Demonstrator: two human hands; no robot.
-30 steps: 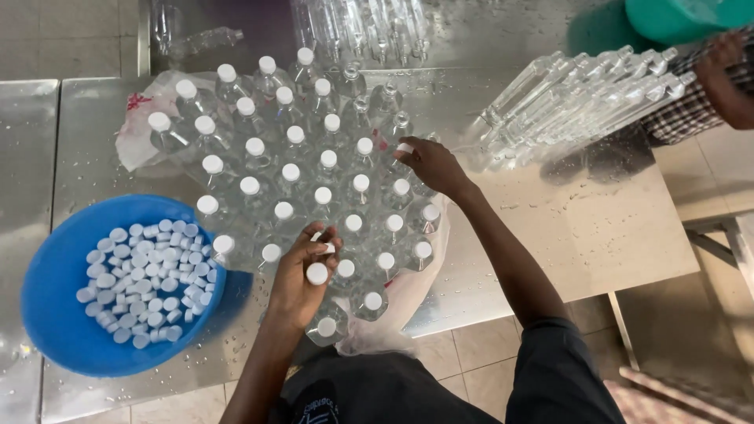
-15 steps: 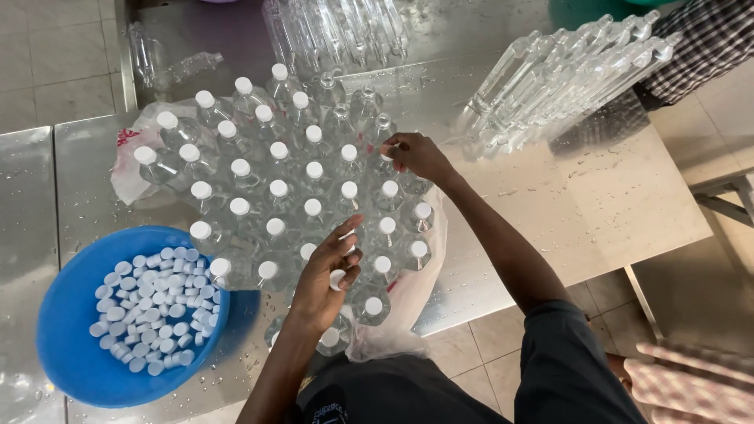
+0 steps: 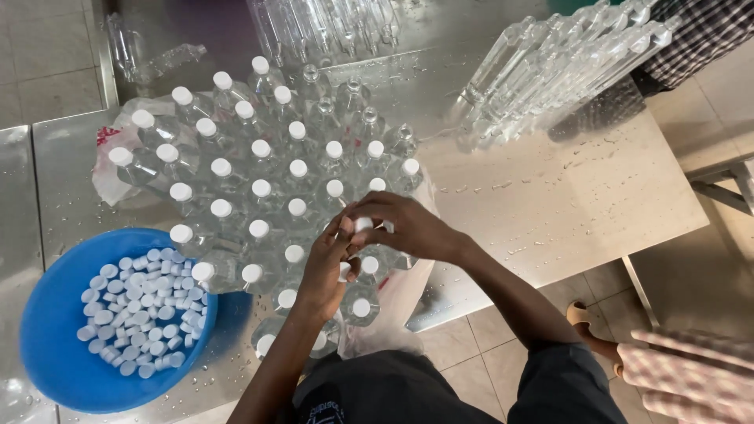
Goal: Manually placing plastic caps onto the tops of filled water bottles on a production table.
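1. Right hand [image 3: 408,228]: fingers curled down over a white cap [image 3: 363,224], pinching it at the top of a bottle in the cluster.
2. Left hand [image 3: 326,263]: raised beside the right, fingertips touching at the same cap; the fingers close round the neck of that bottle, though the grip is partly hidden by the right hand.
3. Cap: sits between both sets of fingertips, near the front right part of the cluster, above the table edge.
4. Bottles [image 3: 259,188]: clear plastic, upright, packed tightly in rows on a thin plastic bag [image 3: 118,169]; most wear white caps, several at the far right side are uncapped [image 3: 349,86].
5. Basin [image 3: 55,345]: blue, round, left of the cluster and touching it, holding a heap of loose white caps [image 3: 141,310].
6. Table [image 3: 550,196]: steel, wet with droplets.
7. Laid bottles [image 3: 550,71]: clear, empty, lying side by side in a slanted row at the far right, well apart from the hands.
8. More bottles [image 3: 330,23]: lying at the far edge, behind the cluster.
9. Another person: checked sleeve [image 3: 699,35] at the top right corner; a foot [image 3: 585,318] on the tiled floor at the lower right.
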